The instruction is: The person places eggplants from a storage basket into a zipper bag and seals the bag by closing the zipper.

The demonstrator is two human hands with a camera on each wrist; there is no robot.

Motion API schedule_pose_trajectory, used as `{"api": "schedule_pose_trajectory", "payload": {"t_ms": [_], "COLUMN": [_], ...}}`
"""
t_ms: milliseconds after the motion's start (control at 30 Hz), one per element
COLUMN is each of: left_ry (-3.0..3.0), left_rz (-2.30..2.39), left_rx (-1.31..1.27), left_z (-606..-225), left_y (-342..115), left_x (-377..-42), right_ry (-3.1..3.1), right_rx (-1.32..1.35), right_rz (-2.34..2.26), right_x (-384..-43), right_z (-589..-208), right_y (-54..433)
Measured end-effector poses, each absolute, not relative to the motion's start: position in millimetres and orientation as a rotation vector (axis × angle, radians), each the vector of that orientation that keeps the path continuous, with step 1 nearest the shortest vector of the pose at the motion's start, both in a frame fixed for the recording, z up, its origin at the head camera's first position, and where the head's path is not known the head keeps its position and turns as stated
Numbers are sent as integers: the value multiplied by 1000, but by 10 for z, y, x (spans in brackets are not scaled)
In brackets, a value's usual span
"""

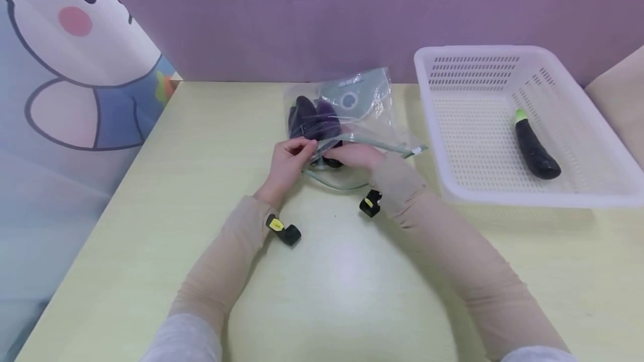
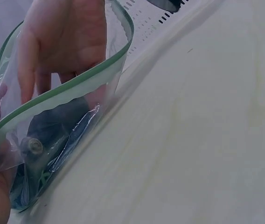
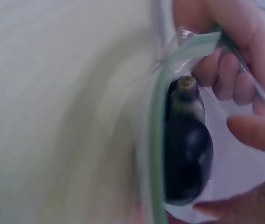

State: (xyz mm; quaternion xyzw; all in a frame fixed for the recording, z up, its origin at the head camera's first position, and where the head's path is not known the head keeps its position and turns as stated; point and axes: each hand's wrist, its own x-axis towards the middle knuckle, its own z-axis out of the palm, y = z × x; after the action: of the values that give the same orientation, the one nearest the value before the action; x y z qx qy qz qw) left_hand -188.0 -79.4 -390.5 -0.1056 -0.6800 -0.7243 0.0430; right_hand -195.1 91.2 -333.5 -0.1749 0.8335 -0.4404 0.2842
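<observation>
Loose eggplant [image 1: 537,149] lay at 3 o'clock from the right hand [image 1: 358,155], the nearer of the two.
It rested in the white basket [image 1: 473,138], its long axis running from the green stem end at 11 o'clock to the dark, rounded end at 5. The right hand reached into the mouth of the clear zip bag [image 1: 352,99], thumb and fingers spread apart beside a bagged eggplant [image 3: 186,154]; whether they touched it could not be told. More dark eggplants [image 1: 304,116] lay inside at 10 o'clock from that hand. The left hand [image 1: 288,161], at its 9 o'clock, pinched the bag's green edge.
</observation>
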Motion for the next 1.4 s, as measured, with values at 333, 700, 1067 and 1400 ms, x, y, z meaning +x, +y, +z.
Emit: {"api": "schedule_pose_trajectory", "payload": {"t_ms": [333,700,1067,1400], "left_ry": [-2111,-2125,-2137,-2135], "left_rz": [-2220,-2206,-2172,-2170], "left_rx": [-317,-304,-295,-278], "left_z": [-3894,-3881,-3928,-3909], "left_y": [-805,-764,-789,-799], "left_x": [-1864,-1868,-1858,-1857], "right_ry": [2510,2476,2585,2747], "right_rx": [-406,-527,-607,-679], "right_rz": [-764,-819,-661,-661], "right_x": [-1733,-1550,-1454,-1342], "right_z": [-3175,-3141,-3143,-2919], "right_y": [1068,1240,1248,1307]}}
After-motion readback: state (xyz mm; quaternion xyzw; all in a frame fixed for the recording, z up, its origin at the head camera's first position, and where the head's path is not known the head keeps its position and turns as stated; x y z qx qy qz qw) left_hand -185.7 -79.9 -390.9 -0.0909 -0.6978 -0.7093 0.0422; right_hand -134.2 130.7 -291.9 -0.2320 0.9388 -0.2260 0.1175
